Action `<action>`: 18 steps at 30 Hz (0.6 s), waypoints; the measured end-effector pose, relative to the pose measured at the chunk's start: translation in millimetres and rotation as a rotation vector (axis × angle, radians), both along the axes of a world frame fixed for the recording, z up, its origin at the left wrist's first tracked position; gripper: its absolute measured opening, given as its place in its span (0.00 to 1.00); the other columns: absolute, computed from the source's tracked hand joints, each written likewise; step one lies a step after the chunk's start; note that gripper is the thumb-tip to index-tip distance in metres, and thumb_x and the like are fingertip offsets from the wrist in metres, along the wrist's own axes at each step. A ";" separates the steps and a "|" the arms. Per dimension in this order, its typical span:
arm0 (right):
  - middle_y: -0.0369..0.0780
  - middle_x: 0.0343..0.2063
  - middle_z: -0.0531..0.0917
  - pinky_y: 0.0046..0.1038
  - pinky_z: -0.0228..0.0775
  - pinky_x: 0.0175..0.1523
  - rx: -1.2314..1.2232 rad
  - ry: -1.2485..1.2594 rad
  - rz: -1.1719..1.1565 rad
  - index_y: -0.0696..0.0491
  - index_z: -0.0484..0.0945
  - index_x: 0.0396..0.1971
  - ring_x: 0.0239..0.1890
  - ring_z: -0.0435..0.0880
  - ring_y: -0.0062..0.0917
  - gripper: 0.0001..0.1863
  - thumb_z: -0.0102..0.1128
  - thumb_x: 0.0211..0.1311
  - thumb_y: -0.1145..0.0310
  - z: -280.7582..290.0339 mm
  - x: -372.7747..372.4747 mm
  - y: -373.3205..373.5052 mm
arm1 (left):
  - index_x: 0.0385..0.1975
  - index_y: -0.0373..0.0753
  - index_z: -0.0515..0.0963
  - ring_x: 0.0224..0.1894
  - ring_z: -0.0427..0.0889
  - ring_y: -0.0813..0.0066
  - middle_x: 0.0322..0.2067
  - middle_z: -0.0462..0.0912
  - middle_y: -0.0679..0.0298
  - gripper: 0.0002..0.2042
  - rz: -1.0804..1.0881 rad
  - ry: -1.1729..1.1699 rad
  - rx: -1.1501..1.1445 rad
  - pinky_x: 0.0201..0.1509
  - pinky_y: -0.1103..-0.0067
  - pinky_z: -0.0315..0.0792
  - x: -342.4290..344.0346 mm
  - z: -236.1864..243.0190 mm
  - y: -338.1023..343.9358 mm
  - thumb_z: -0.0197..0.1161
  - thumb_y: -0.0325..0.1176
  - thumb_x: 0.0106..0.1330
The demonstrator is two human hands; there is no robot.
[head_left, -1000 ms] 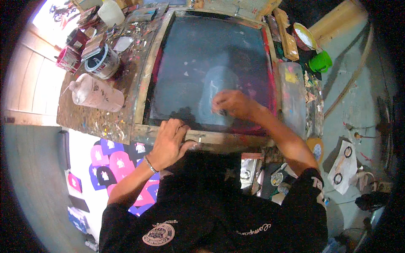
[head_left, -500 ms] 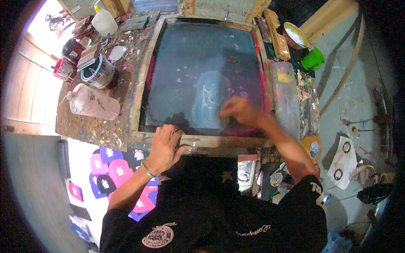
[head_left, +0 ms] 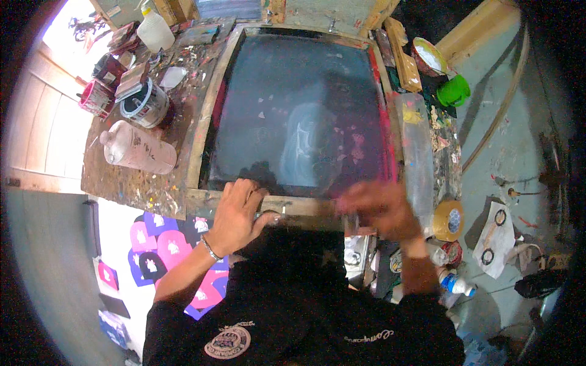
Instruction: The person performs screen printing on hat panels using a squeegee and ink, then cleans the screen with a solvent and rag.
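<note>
A wooden-framed printing screen [head_left: 244, 122] lies on the bench in front of me. Its dark grey-blue mesh carries a pale, whitish smeared patch [head_left: 303, 143] right of the middle. My left hand [head_left: 237, 213] rests on the front bar of the frame, fingers lying over the wood and thumb spread to the right. At the frame's front right corner, my right hand [head_left: 381, 207] is smeared by motion. Its fingers are too blurred to show whether anything is in them.
Left on the paint-spattered bench stand a pinkish jug [head_left: 140, 148], a paint bucket [head_left: 145, 107] and a white spray bottle [head_left: 155, 32]. At right are a clear plastic sheet [head_left: 415, 152], a tape roll [head_left: 448, 220] and a green cup [head_left: 453, 91]. Pink and purple printed pieces [head_left: 174, 247] lie lower left.
My right hand has moved off the pale patch, toward me and to the right, over the frame's front corner. My left hand has stayed on the front bar.
</note>
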State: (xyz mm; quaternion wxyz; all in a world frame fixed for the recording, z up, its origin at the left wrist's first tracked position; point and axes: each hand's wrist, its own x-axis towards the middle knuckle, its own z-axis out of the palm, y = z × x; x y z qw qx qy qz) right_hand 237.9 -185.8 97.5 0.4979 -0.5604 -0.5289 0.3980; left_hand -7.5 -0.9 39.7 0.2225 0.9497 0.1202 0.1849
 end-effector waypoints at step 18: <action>0.40 0.46 0.83 0.30 0.72 0.60 0.116 0.734 -0.869 0.53 0.79 0.49 0.52 0.81 0.28 0.15 0.61 0.62 0.78 -188.7 -61.6 103.7 | 0.42 0.35 0.77 0.40 0.72 0.53 0.38 0.73 0.54 0.22 0.008 -0.021 0.008 0.45 0.66 0.66 15.4 62.9 12.9 0.74 0.40 0.52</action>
